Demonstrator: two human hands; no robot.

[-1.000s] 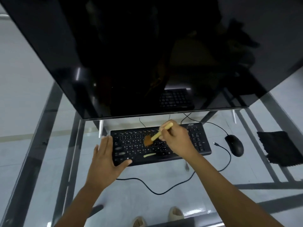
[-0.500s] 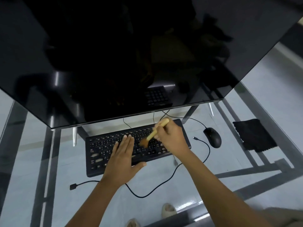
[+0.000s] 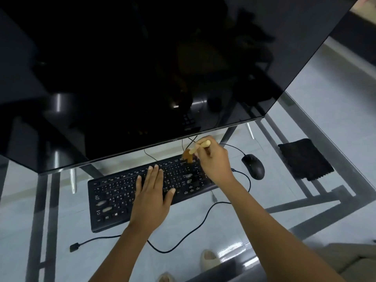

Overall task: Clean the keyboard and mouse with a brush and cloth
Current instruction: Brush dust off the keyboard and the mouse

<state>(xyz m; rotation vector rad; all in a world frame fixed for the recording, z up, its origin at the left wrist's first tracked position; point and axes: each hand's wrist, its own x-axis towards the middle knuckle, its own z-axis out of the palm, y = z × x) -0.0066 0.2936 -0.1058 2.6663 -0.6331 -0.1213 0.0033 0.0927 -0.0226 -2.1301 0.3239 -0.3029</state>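
Glass desk [image 3: 335, 123]: left hand [image 3: 151, 193] flat on keyboard [image 3: 114, 198] (legends unreadable), right hand [image 3: 214, 161] gripping brush [image 3: 193, 152].

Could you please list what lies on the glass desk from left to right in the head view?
Loose cable plug → keyboard → left hand → right hand holding the brush → mouse → black cloth.
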